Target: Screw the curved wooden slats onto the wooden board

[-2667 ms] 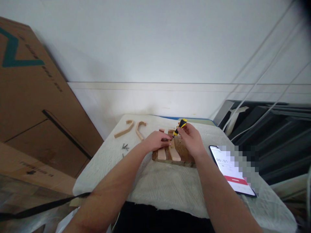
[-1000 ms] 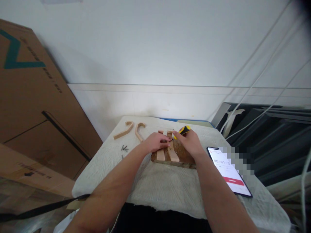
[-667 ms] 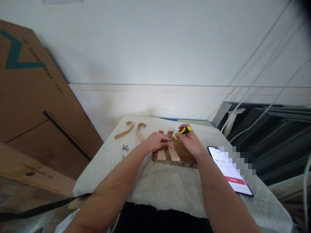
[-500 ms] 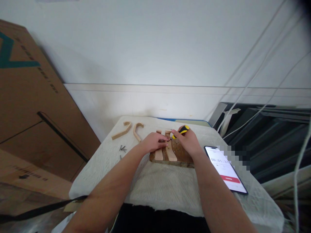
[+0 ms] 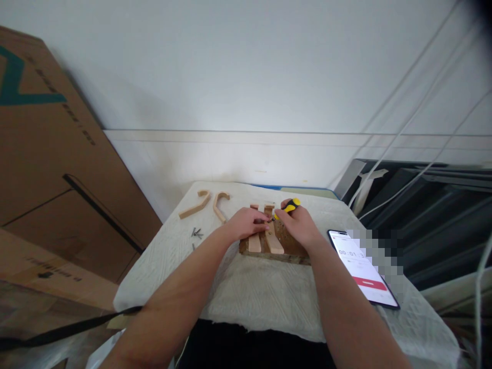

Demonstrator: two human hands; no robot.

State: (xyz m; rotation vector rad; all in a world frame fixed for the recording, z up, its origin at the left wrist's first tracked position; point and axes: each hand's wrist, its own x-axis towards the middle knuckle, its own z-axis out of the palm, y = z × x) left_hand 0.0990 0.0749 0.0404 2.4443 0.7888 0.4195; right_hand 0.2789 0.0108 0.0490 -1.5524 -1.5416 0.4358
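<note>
My right hand (image 5: 299, 223) is wrapped round the yellow-and-black handle of a screwdriver (image 5: 291, 205), which slants down to the left. Its tip points at a pale wooden hook (image 5: 274, 243) lying on a brown wooden block (image 5: 292, 251). My left hand (image 5: 249, 223) rests over the block, its fingertips pinched together right by the screwdriver tip; whatever is between them is too small to make out. Under that hand lies another pale wooden piece (image 5: 254, 244), partly covered by the fingers.
Two loose wooden hooks (image 5: 195, 207) (image 5: 219, 206) lie at the back left of the cloth-covered table (image 5: 265, 297). Several screws (image 5: 197, 233) are scattered nearer. A phone (image 5: 363, 269) with a timer lies at the right. A large cardboard box (image 5: 77, 154) stands left; white cables (image 5: 407, 125) hang right.
The whole view has shifted slightly, so everything sits a little further right. Both hands keep their places at the block, with the screwdriver still in my right hand.
</note>
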